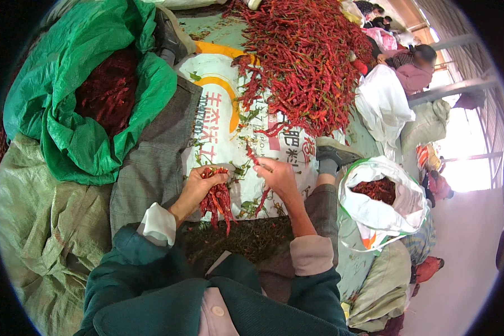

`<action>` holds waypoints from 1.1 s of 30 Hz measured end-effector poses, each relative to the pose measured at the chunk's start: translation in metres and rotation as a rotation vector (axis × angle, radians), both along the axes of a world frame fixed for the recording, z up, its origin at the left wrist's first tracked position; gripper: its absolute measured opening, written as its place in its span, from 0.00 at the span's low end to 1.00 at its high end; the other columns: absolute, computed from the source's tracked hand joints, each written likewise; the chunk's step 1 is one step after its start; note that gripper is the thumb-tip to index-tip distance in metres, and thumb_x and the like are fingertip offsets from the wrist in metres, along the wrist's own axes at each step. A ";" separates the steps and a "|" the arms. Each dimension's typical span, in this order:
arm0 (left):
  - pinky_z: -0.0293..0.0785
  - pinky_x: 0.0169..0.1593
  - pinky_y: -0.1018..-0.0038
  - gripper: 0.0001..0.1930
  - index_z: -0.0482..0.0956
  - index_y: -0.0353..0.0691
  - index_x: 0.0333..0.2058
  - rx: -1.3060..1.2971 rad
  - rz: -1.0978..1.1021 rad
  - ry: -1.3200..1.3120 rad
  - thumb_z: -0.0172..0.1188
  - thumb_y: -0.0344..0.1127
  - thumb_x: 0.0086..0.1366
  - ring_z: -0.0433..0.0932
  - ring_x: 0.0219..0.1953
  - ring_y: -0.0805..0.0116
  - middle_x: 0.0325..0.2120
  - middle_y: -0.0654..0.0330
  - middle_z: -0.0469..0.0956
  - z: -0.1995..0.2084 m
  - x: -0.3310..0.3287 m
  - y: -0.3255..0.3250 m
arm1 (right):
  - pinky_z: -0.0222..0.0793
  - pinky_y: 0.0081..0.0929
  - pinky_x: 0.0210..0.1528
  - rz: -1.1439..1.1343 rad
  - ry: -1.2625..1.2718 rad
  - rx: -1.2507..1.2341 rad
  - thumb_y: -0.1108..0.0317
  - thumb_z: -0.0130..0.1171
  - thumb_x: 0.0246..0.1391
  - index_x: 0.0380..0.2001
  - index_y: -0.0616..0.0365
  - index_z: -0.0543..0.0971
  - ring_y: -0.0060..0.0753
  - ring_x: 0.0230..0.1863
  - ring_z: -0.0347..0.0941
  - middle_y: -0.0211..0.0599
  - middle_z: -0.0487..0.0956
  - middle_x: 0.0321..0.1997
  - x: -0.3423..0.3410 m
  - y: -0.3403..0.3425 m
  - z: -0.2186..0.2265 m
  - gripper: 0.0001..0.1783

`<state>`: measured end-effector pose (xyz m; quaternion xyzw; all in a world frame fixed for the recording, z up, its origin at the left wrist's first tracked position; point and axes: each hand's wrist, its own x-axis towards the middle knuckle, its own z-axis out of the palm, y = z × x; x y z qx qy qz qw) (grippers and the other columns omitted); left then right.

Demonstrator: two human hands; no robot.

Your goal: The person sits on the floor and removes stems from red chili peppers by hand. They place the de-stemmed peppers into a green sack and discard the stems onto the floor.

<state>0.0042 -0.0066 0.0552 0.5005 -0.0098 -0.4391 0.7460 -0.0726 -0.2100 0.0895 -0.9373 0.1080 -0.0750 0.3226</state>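
Note:
In my left hand point(200, 187) is a bunch of dried red chillies point(218, 203), their tips hanging down below the closed fingers. My right hand point(277, 176) pinches a red chilli point(252, 155) between thumb and fingertips, a short way right of the bunch. Another chilli point(262, 201) hangs or lies just under that hand; I cannot tell which. Both hands are over a printed white sack point(218, 143) spread flat between my legs, with green stems and leaf scraps point(242, 168) scattered on it.
A large heap of red chillies point(305, 61) covers the sack's far end. An open green sack point(50, 106) of chillies stands left, above a full tan sack point(50, 224). On the right is an open white sack point(355, 215) holding chillies. Other people point(414, 70) sit farther right.

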 end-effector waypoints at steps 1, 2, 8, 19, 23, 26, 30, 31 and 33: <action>0.70 0.27 0.82 0.08 0.77 0.32 0.33 -0.008 -0.015 -0.089 0.59 0.29 0.53 0.74 0.21 0.77 0.21 0.62 0.76 0.002 -0.004 -0.001 | 0.65 0.22 0.21 0.065 -0.080 -0.128 0.66 0.59 0.44 0.33 0.60 0.78 0.23 0.18 0.72 0.37 0.76 0.19 -0.008 0.006 -0.002 0.12; 0.70 0.28 0.82 0.09 0.77 0.32 0.34 -0.017 -0.031 -0.177 0.59 0.29 0.54 0.74 0.23 0.77 0.22 0.62 0.77 0.004 -0.008 -0.003 | 0.65 0.24 0.22 0.012 0.096 -0.061 0.64 0.59 0.44 0.34 0.57 0.79 0.27 0.18 0.72 0.38 0.76 0.19 -0.019 0.010 -0.002 0.12; 0.71 0.31 0.71 0.16 0.75 0.32 0.37 0.076 -0.218 -1.209 0.61 0.28 0.46 0.75 0.28 0.58 0.28 0.51 0.74 0.023 -0.021 -0.001 | 0.65 0.38 0.23 0.233 0.002 -0.186 0.66 0.57 0.44 0.20 0.59 0.73 0.48 0.21 0.70 0.44 0.72 0.16 -0.038 0.047 0.024 0.08; 0.68 0.27 0.67 0.06 0.70 0.31 0.26 0.186 -0.174 -1.555 0.57 0.27 0.50 0.72 0.25 0.56 0.22 0.51 0.69 0.026 -0.028 -0.006 | 0.64 0.30 0.18 -0.067 -0.215 -0.081 0.72 0.51 0.50 0.24 0.64 0.72 0.37 0.16 0.72 0.44 0.70 0.14 -0.060 0.081 -0.002 0.06; 0.68 0.25 0.74 0.07 0.74 0.32 0.28 0.131 -0.071 -0.501 0.57 0.31 0.55 0.73 0.20 0.70 0.20 0.60 0.75 0.023 -0.029 -0.010 | 0.64 0.20 0.16 -0.328 -0.287 0.506 0.70 0.50 0.53 0.33 0.63 0.75 0.22 0.15 0.70 0.35 0.74 0.17 -0.051 0.090 0.007 0.09; 0.71 0.22 0.80 0.06 0.76 0.35 0.32 0.005 -0.018 0.039 0.57 0.32 0.56 0.73 0.17 0.76 0.20 0.63 0.76 0.034 -0.011 0.001 | 0.64 0.11 0.18 -0.579 -0.336 0.856 0.71 0.47 0.55 0.39 0.59 0.76 0.16 0.17 0.69 0.31 0.76 0.23 -0.052 0.069 0.023 0.11; 0.73 0.26 0.79 0.08 0.75 0.33 0.33 -0.081 -0.048 0.218 0.58 0.30 0.55 0.74 0.21 0.76 0.22 0.63 0.76 0.023 -0.002 0.005 | 0.65 0.18 0.20 -0.233 0.095 0.320 0.68 0.54 0.50 0.38 0.68 0.75 0.22 0.18 0.73 0.37 0.78 0.26 -0.063 0.025 -0.008 0.15; 0.73 0.27 0.79 0.08 0.75 0.32 0.34 -0.076 -0.052 0.238 0.58 0.30 0.55 0.75 0.22 0.76 0.22 0.63 0.76 0.021 0.001 0.006 | 0.65 0.18 0.21 -0.259 0.073 0.305 0.67 0.54 0.49 0.36 0.68 0.75 0.23 0.18 0.73 0.38 0.78 0.26 -0.056 0.018 -0.016 0.15; 0.73 0.30 0.79 0.08 0.75 0.32 0.34 -0.099 -0.079 0.303 0.56 0.30 0.56 0.75 0.25 0.75 0.25 0.61 0.77 0.006 0.004 0.006 | 0.65 0.19 0.21 -0.295 0.044 0.226 0.67 0.55 0.48 0.34 0.68 0.76 0.24 0.17 0.73 0.40 0.78 0.26 -0.040 0.004 -0.032 0.14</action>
